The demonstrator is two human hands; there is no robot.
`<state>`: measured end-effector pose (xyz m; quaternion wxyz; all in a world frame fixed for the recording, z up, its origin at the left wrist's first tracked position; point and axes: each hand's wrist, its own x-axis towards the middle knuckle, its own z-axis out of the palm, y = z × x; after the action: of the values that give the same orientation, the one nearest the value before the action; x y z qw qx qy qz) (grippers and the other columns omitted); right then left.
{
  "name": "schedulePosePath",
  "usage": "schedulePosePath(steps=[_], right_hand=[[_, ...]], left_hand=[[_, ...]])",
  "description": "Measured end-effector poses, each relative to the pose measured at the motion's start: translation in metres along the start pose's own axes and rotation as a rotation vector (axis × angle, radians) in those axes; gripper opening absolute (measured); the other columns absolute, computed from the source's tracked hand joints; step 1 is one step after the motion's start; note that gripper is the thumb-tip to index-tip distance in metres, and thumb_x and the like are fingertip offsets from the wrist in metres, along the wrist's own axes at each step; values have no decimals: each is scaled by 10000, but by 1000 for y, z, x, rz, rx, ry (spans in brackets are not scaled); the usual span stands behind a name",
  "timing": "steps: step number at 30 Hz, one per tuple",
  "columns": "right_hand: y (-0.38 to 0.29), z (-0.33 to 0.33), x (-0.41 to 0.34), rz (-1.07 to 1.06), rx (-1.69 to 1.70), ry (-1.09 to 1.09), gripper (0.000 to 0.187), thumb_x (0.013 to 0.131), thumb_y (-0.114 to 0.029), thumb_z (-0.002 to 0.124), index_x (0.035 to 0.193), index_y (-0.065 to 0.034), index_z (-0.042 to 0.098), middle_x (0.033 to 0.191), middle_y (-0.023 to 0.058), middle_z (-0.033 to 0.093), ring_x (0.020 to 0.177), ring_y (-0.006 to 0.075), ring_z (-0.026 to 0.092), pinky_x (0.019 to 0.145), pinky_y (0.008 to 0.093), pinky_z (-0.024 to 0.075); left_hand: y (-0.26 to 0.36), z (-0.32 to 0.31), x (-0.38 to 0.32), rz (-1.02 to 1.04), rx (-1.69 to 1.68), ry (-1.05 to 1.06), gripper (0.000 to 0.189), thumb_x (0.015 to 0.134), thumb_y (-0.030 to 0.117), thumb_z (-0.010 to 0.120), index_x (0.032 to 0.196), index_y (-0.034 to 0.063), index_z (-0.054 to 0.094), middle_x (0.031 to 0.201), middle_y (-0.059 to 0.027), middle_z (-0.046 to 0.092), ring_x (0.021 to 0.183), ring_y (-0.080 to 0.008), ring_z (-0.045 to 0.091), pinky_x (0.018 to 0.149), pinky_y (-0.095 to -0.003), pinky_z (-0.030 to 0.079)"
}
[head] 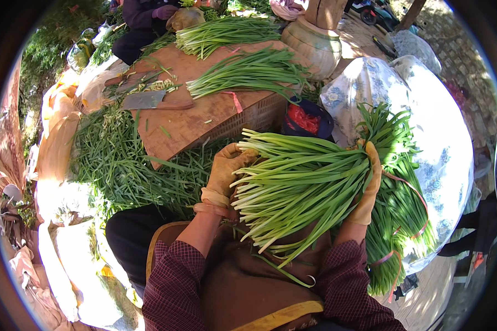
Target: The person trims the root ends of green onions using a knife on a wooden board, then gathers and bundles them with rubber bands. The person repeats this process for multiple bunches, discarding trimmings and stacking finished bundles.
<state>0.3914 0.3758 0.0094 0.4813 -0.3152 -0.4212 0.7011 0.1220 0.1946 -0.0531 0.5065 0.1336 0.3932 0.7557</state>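
Observation:
A loose bunch of garlic chives (302, 182) lies across my lap, pale stem ends to the left and green leaves to the right. My right hand (370, 182), in a tan glove, is wrapped around the leafy part. At the pale ends, my gloved left hand (232, 165) pinches some stems between thumb and fingers. Beyond them stands a wooden board (178, 136) on a plastic crate (248, 116). It carries another loose bunch of chives (244, 74) and a cleaver (145, 100) with a wooden handle, beside cut stem pieces (161, 85).
Tied chive bundles (401, 207) rest at my right against a large flowered cloth sack (439, 136). A dark container (325, 120) holds red ties (304, 118). Loose trimmings (116, 161) cover the ground at left. Opposite sits another person (143, 20) in purple gloves, near a wooden post (324, 14).

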Motion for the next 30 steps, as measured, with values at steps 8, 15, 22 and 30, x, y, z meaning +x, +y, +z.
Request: schedulePosePath(steps=[8,15,22,30], right_hand=[[11,-14,-9,-137,-113,-112,586,1014,-454,505,1389,-5,534,1306,106,624,1116,220,615,978,376,515],[8,15,-21,-292,84,68,473,1007,-364,542,1272,19,625,1096,158,696,925,254,683,805,363,573],[-6,30,-23,-177,0,86,399,1009,-350,558,1201,-14,655,969,103,695,861,208,669,793,337,564],[-7,26,-25,-134,5,-33,431,1007,-358,571,1275,-25,625,1103,100,683,950,218,668,846,356,568]], left_hand=[[14,-28,-15,736,1408,-50,237,1029,151,528,1023,-47,658,802,-122,721,651,-143,650,588,-281,503],[66,-51,-55,-15,872,466,478,958,456,676,743,30,663,546,-23,582,403,-69,469,409,-211,360],[21,-28,-46,-108,311,161,360,939,360,727,1037,14,711,874,-42,716,668,-88,615,614,-225,479],[9,-7,-61,68,26,132,208,999,210,642,937,25,713,827,-29,725,561,-33,553,472,-186,395]])
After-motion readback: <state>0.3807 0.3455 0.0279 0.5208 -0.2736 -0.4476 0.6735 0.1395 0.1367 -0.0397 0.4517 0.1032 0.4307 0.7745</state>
